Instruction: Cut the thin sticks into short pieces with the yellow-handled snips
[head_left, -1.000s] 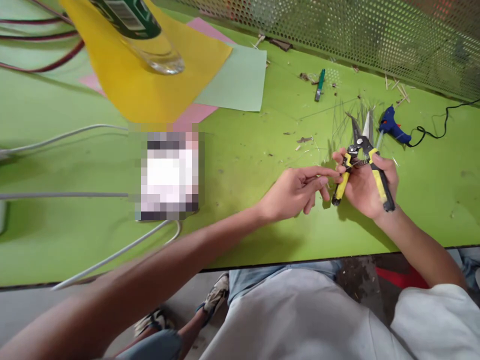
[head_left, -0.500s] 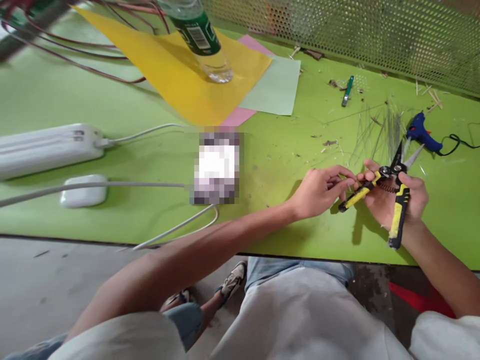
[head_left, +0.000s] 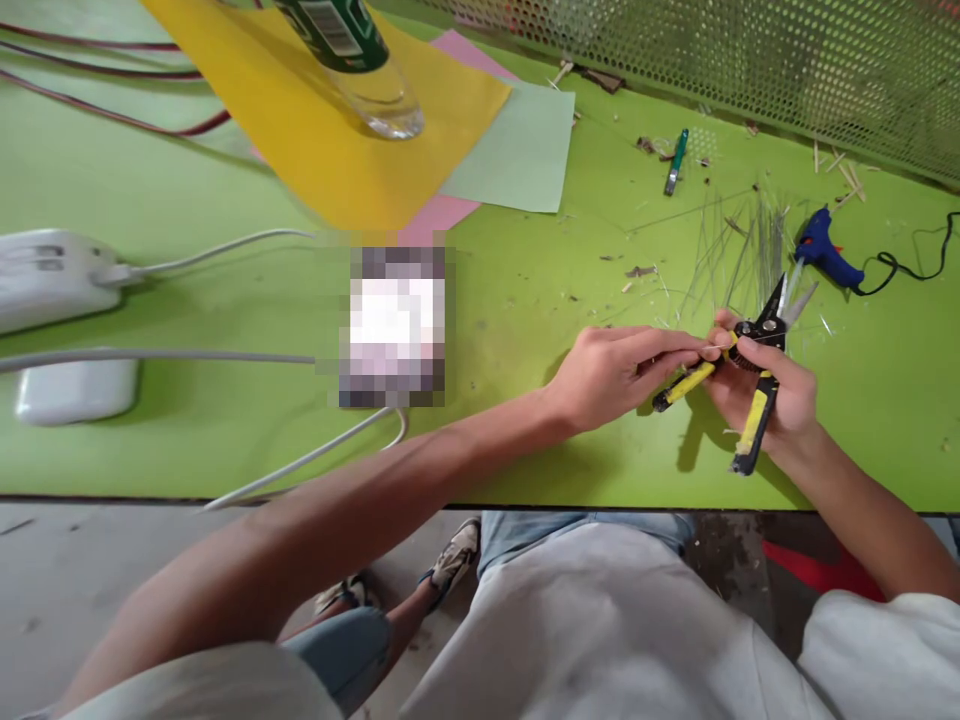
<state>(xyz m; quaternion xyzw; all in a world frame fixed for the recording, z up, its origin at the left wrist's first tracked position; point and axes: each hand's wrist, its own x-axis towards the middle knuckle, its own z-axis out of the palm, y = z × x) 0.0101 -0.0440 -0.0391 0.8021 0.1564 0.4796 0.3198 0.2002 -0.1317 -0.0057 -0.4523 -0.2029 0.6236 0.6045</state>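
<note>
My right hand (head_left: 791, 395) is closed on wire strippers (head_left: 756, 418) with yellow and black handles. Their jaws are apart and point up and away, and the handles are spread. My left hand (head_left: 611, 370) comes in from the left, its fingertips pinching a thin wire (head_left: 716, 347). The right thumb presses at the same spot, beside the strippers' pivot. Just beyond the jaws, several loose thin wires (head_left: 739, 255) lie on the green table.
A blue glue gun (head_left: 825, 250) with a black cord lies behind the strippers. Farther back is a green cutter knife (head_left: 676, 162) among wood scraps. A bottle (head_left: 382, 95) stands on yellow paper (head_left: 300, 130). A pixelated device (head_left: 394, 325), cables and a white power strip (head_left: 52, 280) occupy the left.
My right thumb has moved left, away from the handle, to meet the left fingertips at the wire. The left fingers have straightened. The whole view has shifted slightly.
</note>
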